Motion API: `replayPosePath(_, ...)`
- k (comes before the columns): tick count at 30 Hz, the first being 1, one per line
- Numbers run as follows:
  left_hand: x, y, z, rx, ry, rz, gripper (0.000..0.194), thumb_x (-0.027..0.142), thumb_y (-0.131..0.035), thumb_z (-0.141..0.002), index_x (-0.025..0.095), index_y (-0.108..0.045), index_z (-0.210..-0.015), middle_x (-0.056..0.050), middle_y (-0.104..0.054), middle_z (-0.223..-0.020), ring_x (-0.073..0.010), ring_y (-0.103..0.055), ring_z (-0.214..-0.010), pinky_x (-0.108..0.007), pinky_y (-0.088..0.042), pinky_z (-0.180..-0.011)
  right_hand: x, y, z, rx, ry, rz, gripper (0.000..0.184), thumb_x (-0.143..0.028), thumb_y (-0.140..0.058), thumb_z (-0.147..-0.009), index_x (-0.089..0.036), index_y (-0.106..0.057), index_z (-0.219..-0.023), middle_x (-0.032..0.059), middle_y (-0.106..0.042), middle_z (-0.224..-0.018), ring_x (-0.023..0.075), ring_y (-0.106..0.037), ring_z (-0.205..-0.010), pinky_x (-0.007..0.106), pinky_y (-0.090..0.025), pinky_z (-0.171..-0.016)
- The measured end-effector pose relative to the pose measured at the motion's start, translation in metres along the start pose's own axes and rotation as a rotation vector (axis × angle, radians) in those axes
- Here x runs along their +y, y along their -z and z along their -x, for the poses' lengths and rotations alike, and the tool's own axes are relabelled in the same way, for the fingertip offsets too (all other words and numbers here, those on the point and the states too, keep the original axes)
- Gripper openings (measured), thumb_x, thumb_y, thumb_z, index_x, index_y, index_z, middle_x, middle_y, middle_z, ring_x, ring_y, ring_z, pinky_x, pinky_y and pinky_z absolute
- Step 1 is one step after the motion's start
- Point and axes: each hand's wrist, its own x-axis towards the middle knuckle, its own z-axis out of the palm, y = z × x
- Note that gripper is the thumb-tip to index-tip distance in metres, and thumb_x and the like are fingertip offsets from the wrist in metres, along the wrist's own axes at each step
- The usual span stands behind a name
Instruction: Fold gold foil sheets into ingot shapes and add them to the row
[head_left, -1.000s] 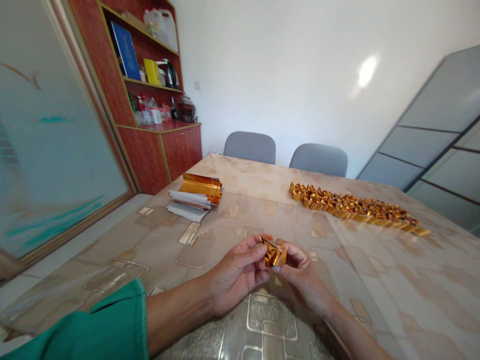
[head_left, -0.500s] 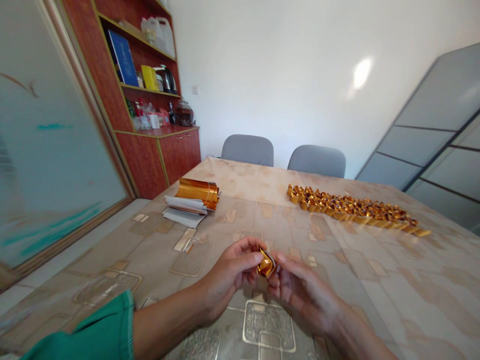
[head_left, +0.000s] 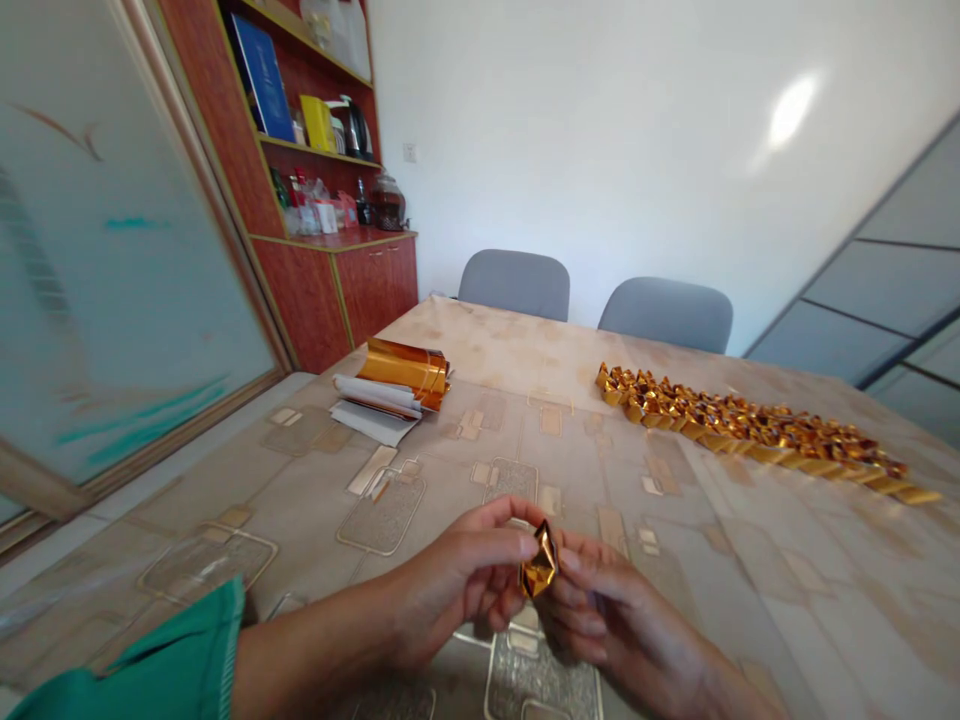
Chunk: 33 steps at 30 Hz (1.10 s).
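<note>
A small folded piece of shiny gold foil paper [head_left: 539,566], boat-like with pointed ends, is held up over the table between both hands. My left hand [head_left: 469,565] pinches its left side, with the thumb across the near face. On the other side, the thumb and fingers of my right hand [head_left: 611,600] close on its right edge. Farther off to the left lies a stack of gold foil sheets [head_left: 409,372], beside white-backed paper [head_left: 379,405]. Long rows of similar folded gold pieces [head_left: 742,425] stand at the right.
A patterned cloth covers the table [head_left: 300,540]. Two grey chairs, a left one [head_left: 514,285] and a right one [head_left: 667,312], stand behind it. A red-brown shelf cabinet [head_left: 296,295] and a frosted glass door [head_left: 142,270] are on the left.
The folded gold piece has been turned more upright between my fingers. My right hand has its fingers closer around it. The whole view has shifted slightly.
</note>
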Motion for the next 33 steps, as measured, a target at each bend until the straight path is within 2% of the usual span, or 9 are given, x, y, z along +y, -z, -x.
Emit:
replayPosePath(4,-0.003,-0.003,-0.002,0.098,-0.035,-0.158,0.033,0.029,-0.066,-0.072,0.016,-0.056,-0.1,0.006,-0.047,-0.061,-0.0056,-0.04,-0.047,-0.016,-0.028,-0.041,0.001,-0.007,-0.001,0.011,-0.003,0.04,0.015,-0.03,-0.062,-0.094,-0.016,-0.061,-0.09,-0.0082,-0.041,-0.055,0.0043,-0.023,-0.041,0.017,-0.023,-0.038)
replayPosePath(9,-0.008,-0.005,-0.006,0.222,-0.049,-0.319,0.029,0.028,-0.059,-0.067,0.018,-0.053,-0.094,0.005,-0.052,-0.063,-0.0079,-0.044,-0.045,-0.018,-0.033,-0.039,0.005,-0.007,-0.003,0.012,-0.01,0.08,0.02,-0.035,-0.062,-0.094,-0.016,-0.061,-0.089,-0.0096,-0.04,-0.051,0.0034,-0.02,-0.037,0.016,-0.024,-0.036)
replayPosePath(15,-0.005,-0.008,-0.004,0.187,-0.043,-0.305,0.027,0.03,-0.062,-0.068,0.019,-0.053,-0.091,0.006,-0.054,-0.065,-0.005,-0.041,-0.041,-0.018,-0.034,-0.04,0.006,-0.008,-0.003,0.047,-0.011,0.083,0.022,-0.038,-0.066,-0.091,-0.016,-0.061,-0.09,-0.0103,-0.039,-0.05,0.0036,-0.019,-0.038,0.015,-0.025,-0.037)
replayPosePath(18,-0.003,-0.009,-0.002,0.202,-0.031,-0.297,0.024,0.028,-0.062,-0.068,0.019,-0.055,-0.089,0.006,-0.052,-0.062,-0.0058,-0.042,-0.043,-0.017,-0.033,-0.04,0.006,-0.008,-0.003,0.048,-0.004,0.079,0.022,-0.037,-0.066,-0.091,-0.016,-0.061,-0.085,-0.01,-0.038,-0.05,0.0035,-0.02,-0.038,0.016,-0.026,-0.038)
replayPosePath(22,0.0,-0.01,-0.001,0.215,0.023,-0.259,0.029,0.033,-0.064,-0.069,0.019,-0.055,-0.093,0.005,-0.052,-0.063,-0.0067,-0.045,-0.045,-0.017,-0.034,-0.041,0.005,-0.007,-0.003,0.017,-0.007,0.065,0.021,-0.035,-0.064,-0.092,-0.016,-0.061,-0.084,-0.0092,-0.038,-0.052,0.0037,-0.019,-0.039,0.016,-0.025,-0.038)
replayPosePath(27,-0.001,-0.012,-0.002,0.272,-0.029,-0.333,0.026,0.034,-0.061,-0.07,0.018,-0.057,-0.09,0.006,-0.049,-0.056,-0.008,-0.045,-0.043,-0.018,-0.034,-0.04,0.006,-0.007,-0.004,0.03,-0.006,0.06,0.02,-0.034,-0.064,-0.093,-0.016,-0.061,-0.083,-0.0092,-0.037,-0.052,0.0037,-0.018,-0.04,0.016,-0.023,-0.039)
replayPosePath(33,-0.003,-0.009,-0.006,0.257,-0.06,-0.368,0.025,0.033,-0.058,-0.073,0.018,-0.058,-0.093,0.006,-0.048,-0.055,-0.008,-0.043,-0.041,-0.018,-0.034,-0.039,0.006,-0.008,-0.003,0.046,-0.014,0.065,0.025,-0.037,-0.067,-0.09,-0.016,-0.059,-0.078,-0.0091,-0.037,-0.052,0.0037,-0.021,-0.04,0.017,-0.023,-0.039)
